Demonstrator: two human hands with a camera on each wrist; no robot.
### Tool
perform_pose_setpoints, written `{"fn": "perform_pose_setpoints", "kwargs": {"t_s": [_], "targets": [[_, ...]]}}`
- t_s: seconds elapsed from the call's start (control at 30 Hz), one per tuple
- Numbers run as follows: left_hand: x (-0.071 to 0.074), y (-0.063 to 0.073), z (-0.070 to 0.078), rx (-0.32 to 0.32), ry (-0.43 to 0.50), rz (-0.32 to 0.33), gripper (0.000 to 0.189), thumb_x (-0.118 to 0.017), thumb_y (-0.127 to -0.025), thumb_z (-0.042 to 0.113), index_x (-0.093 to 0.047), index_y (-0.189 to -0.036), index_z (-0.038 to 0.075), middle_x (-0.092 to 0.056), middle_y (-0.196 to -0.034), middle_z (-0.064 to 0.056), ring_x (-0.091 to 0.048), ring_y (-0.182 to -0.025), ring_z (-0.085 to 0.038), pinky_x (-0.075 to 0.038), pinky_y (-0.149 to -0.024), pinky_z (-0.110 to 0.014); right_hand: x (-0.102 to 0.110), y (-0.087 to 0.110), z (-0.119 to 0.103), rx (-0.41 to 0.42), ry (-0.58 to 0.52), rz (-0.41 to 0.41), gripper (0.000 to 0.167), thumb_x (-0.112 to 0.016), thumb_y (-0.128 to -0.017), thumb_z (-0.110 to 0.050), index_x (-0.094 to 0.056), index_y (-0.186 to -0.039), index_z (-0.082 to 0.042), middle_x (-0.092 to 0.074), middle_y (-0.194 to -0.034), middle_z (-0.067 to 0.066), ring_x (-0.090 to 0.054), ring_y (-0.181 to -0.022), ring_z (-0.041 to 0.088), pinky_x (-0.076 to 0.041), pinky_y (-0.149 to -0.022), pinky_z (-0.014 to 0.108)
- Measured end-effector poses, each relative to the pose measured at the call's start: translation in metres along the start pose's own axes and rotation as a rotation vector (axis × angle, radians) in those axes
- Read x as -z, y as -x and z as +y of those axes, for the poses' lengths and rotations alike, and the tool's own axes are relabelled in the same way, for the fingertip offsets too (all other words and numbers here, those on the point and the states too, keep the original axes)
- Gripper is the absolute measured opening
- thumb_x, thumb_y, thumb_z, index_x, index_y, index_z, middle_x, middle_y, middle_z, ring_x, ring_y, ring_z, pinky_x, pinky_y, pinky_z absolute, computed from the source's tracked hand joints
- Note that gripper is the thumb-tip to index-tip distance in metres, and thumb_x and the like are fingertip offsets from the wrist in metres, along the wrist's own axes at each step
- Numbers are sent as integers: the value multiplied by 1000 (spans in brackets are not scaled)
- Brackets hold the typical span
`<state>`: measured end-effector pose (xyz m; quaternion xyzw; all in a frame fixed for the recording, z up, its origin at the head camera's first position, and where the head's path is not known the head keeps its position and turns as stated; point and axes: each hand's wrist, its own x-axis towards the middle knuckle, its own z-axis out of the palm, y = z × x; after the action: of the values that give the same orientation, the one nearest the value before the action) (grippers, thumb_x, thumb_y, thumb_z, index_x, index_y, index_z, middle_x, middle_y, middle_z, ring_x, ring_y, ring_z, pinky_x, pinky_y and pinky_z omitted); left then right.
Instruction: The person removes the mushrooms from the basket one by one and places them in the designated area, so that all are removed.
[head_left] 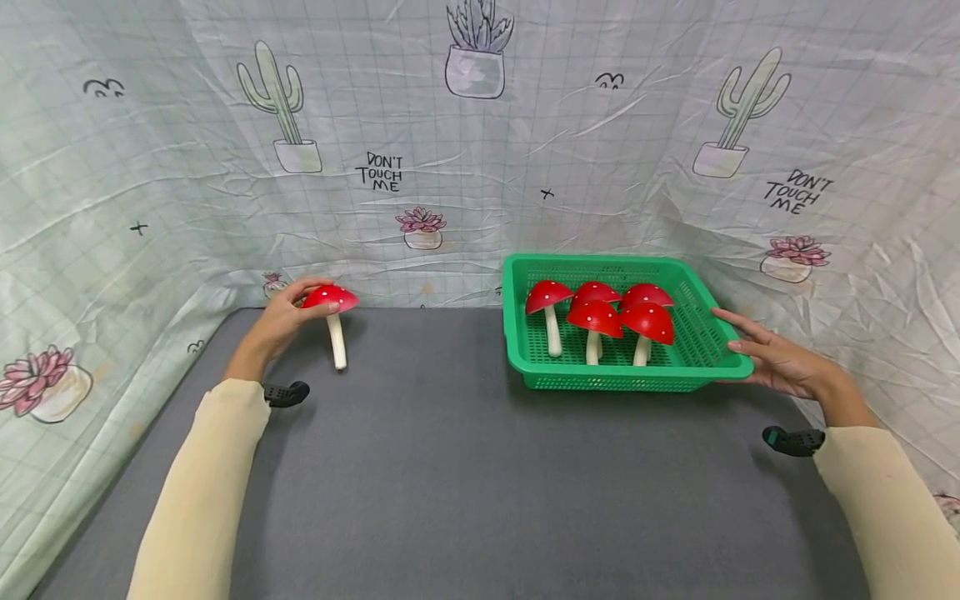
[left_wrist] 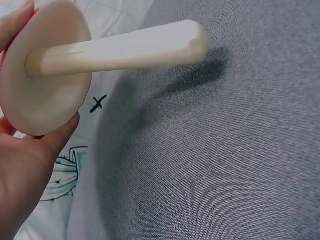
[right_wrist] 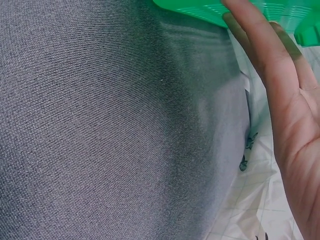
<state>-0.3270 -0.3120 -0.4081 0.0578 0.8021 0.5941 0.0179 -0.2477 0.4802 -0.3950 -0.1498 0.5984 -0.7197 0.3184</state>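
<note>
My left hand holds a toy mushroom by its red, white-dotted cap, at the far left of the table. Its white stem points down and a little toward me. In the left wrist view the pale underside of the cap faces the camera, with the thumb and fingers around its edge. On the right, my right hand touches the right end of a green plastic basket. Its fingers look straight in the right wrist view. Inside the basket are several more red-capped mushrooms, partly overlapping.
A grey cloth-covered table lies beneath both hands. Behind and beside it hangs a pale, creased curtain printed with cacti and lettering. The basket stands close to that curtain at the back right. Black wrist straps show at both sleeves.
</note>
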Motion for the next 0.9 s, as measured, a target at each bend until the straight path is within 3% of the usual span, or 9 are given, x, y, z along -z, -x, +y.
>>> {"fn": "perform_pose_setpoints", "kwargs": {"t_s": [0.1,0.33,0.43,0.57,0.63,0.77,0.9], "targets": [[2,-4,-4,25,-6,-24,65,-74,-94,23,-44,-150,8,-39,-143,-3,-40,-122,-20,-45,-99,-28,0,0,0,-1,11,11,65,-25,-111,-2,-15,-162,-42,-49,-141,-3,-65,-120,25,-47,-102,54],[3,5,15,100,30,-128,69,-75,-93,16,-41,-151,2,-40,-145,-8,-39,-124,-22,-35,-112,-48,1,0,1,0,17,16,66,-26,-111,-2,-14,-162,-42,-48,-141,-1,-65,-121,25,-46,-102,56],[8,2,8,113,-35,-166,67,-74,-93,17,-42,-150,3,-37,-149,-12,-37,-128,-24,-37,-111,-46,1,0,1,2,8,8,66,-25,-111,-1,-13,-162,-42,-48,-142,0,-64,-121,25,-46,-102,56],[15,-2,-6,98,-140,-190,66,-74,-93,17,-43,-149,5,-34,-153,-18,-36,-131,-29,-46,-97,-29,1,0,1,3,7,4,66,-25,-111,-1,-12,-162,-42,-47,-142,-1,-64,-121,25,-47,-102,56],[18,-4,-12,82,-185,-195,66,-74,-93,18,-42,-149,7,-34,-154,-19,-36,-132,-32,-47,-93,-26,1,0,0,3,6,5,66,-25,-111,-1,-13,-162,-42,-47,-142,-1,-65,-121,25,-47,-102,55],[22,-7,-15,56,-274,-207,65,-75,-92,20,-42,-148,9,-34,-154,-20,-34,-135,-37,-46,-95,-33,1,1,0,1,-9,1,66,-24,-111,-1,-15,-162,-42,-49,-141,-2,-65,-121,26,-47,-102,55],[24,-7,-14,56,-280,-235,65,-75,-91,18,-42,-146,8,-38,-152,-19,-36,-134,-37,-43,-99,-41,0,0,0,-3,-10,-1,66,-23,-111,-1,-14,-162,-42,-50,-141,-2,-65,-120,26,-47,-102,55]]}}
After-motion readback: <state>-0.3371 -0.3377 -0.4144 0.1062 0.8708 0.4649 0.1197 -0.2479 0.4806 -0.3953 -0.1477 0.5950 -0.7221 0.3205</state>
